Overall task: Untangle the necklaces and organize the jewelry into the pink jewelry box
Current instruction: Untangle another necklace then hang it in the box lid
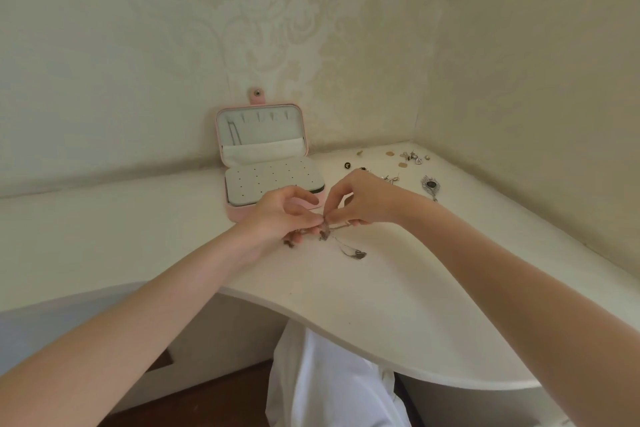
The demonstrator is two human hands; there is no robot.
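Note:
A tangle of thin necklaces [325, 230] hangs between my two hands just above the white desk. My left hand [282, 215] pinches the knot from the left and my right hand [360, 199] pinches it from the right, fingertips almost meeting. A loop of chain with a small pendant [358, 254] trails down onto the desk below the hands. The pink jewelry box [239, 213] stands open behind my left hand, its lid leaning on the wall and a white perforated earring panel lying flat.
Several loose earrings and small pieces [410, 158] lie scattered at the back right corner of the desk. A silver feather-shaped pendant [430, 185] lies near them. The desk's curved front edge [346, 329] runs above my white-clothed lap.

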